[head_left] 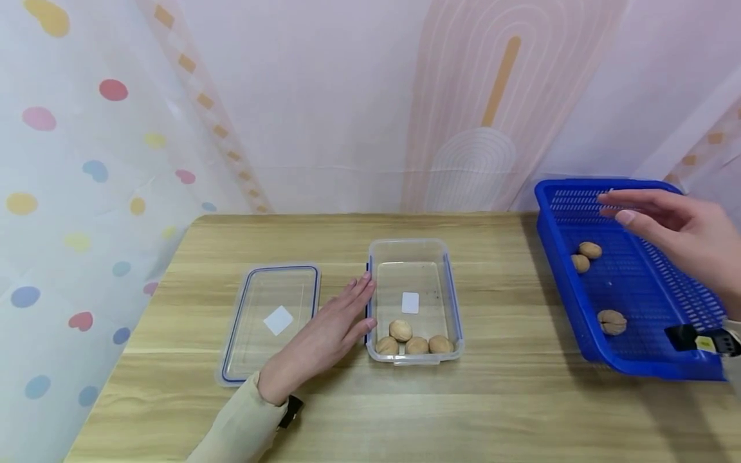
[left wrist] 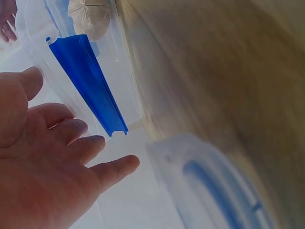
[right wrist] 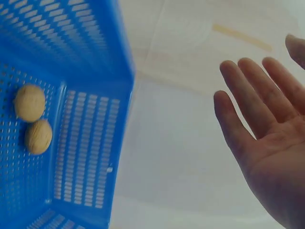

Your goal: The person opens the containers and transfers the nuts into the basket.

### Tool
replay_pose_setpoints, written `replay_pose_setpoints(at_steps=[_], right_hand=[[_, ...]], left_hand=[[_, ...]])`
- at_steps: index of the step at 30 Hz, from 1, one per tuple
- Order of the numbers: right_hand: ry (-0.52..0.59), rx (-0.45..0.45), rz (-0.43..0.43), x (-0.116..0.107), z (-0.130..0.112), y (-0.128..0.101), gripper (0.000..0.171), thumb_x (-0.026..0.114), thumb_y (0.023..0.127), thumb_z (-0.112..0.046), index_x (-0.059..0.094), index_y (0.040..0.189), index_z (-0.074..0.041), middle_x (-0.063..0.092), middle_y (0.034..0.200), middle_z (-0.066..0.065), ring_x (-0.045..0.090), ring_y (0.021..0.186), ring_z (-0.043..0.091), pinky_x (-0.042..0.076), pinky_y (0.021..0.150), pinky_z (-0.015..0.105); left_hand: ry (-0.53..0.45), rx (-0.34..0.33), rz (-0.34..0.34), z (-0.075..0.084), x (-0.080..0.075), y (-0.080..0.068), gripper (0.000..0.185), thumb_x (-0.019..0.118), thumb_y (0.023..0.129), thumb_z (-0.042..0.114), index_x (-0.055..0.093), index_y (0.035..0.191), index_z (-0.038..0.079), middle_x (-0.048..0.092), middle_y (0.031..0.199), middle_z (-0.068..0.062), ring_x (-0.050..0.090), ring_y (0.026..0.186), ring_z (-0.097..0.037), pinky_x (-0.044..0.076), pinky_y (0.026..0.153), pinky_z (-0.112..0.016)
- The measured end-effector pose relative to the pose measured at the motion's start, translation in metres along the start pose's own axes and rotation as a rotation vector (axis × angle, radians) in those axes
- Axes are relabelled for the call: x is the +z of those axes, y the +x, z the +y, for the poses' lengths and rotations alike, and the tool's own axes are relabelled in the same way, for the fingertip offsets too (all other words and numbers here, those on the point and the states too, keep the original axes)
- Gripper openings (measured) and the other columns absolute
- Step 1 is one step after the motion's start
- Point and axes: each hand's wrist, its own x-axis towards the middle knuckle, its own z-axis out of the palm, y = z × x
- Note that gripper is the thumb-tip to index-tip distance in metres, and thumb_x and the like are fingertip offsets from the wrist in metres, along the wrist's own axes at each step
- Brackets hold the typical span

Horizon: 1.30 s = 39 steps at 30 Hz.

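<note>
Left hand (head_left: 324,337) lies flat on the wooden table (head_left: 509,411), fingers straight and close together, fingertips against the left wall of the clear plastic box (head_left: 414,254). It grips nothing. In the left wrist view the same hand (left wrist: 43,176) shows an open palm, fingers slightly spread, beside the box's blue side clasp (left wrist: 88,81).

Box stands near the middle of the table, lid off. Four walnuts (head_left: 401,330) sit in it at the near end: three in a row against the near wall, one just behind them. A white label (head_left: 410,302) shows on the box floor.

Lid (head_left: 269,318), clear with a blue rim, lies flat on the table just left of the left hand, a white label at its middle.

Right hand (head_left: 677,235) hovers above the blue basket (head_left: 637,366), fingers straight and near together, pointing left, holding nothing. The right wrist view shows the palm (right wrist: 271,138) open, fingers extended, apart from the basket (right wrist: 95,52) wall.

Basket sits at the right edge of the table, well apart from the box. Three walnuts inside: two touching at the far left (head_left: 585,256), one alone nearer the front (head_left: 612,321). The pair shows in the right wrist view too (right wrist: 33,119).

Patterned curtains hang behind the table.
</note>
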Motion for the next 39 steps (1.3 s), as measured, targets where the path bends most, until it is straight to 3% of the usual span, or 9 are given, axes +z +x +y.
replay_pose_setpoints(at_steps=[6, 17, 24, 32, 39], right_hand=[[0.059, -0.134, 0.104, 0.005, -0.012, -0.010, 0.035, 0.058, 0.107, -0.011, 0.063, 0.142, -0.010, 0.062, 0.119, -0.030, 0.055, 0.112, -0.014, 0.038, 0.090, 0.001], [0.079, -0.106, 0.160, 0.015, -0.037, -0.029, 0.032, 0.060, 0.106, -0.011, 0.067, 0.137, -0.009, 0.066, 0.118, -0.026, 0.058, 0.112, -0.010, 0.040, 0.092, 0.002], [0.081, -0.104, 0.131, 0.020, -0.051, -0.040, 0.037, 0.057, 0.107, -0.011, 0.062, 0.144, -0.013, 0.064, 0.129, -0.023, 0.054, 0.123, -0.008, 0.037, 0.100, 0.003], [0.133, -0.079, 0.158, 0.030, -0.066, -0.052, 0.035, 0.060, 0.106, -0.010, 0.066, 0.140, -0.012, 0.069, 0.131, -0.012, 0.060, 0.118, -0.003, 0.043, 0.093, 0.005], [0.197, -0.185, 0.163, 0.048, -0.080, -0.062, 0.032, 0.063, 0.100, 0.005, 0.071, 0.131, -0.002, 0.073, 0.127, 0.001, 0.067, 0.115, 0.005, 0.050, 0.088, 0.008]], left_hand=[[-0.003, 0.002, 0.004, 0.004, 0.000, 0.001, 0.064, 0.052, 0.110, 0.032, 0.030, 0.161, 0.000, 0.019, 0.170, -0.013, 0.023, 0.154, -0.041, 0.029, 0.118, -0.065], [-0.011, 0.006, 0.003, 0.010, 0.000, 0.002, 0.064, 0.052, 0.110, 0.031, 0.029, 0.161, 0.001, 0.019, 0.170, -0.013, 0.023, 0.154, -0.040, 0.029, 0.119, -0.064], [-0.014, -0.001, 0.001, 0.011, 0.001, 0.001, 0.064, 0.051, 0.110, 0.032, 0.028, 0.162, 0.001, 0.019, 0.170, -0.013, 0.021, 0.155, -0.040, 0.028, 0.119, -0.064], [-0.026, 0.000, 0.005, 0.013, -0.001, 0.002, 0.064, 0.052, 0.110, 0.031, 0.029, 0.161, 0.001, 0.018, 0.170, -0.012, 0.022, 0.154, -0.039, 0.027, 0.121, -0.062], [-0.033, -0.005, 0.004, 0.013, 0.002, 0.002, 0.064, 0.053, 0.110, 0.031, 0.030, 0.161, 0.001, 0.019, 0.170, -0.013, 0.022, 0.155, -0.039, 0.026, 0.121, -0.061]])
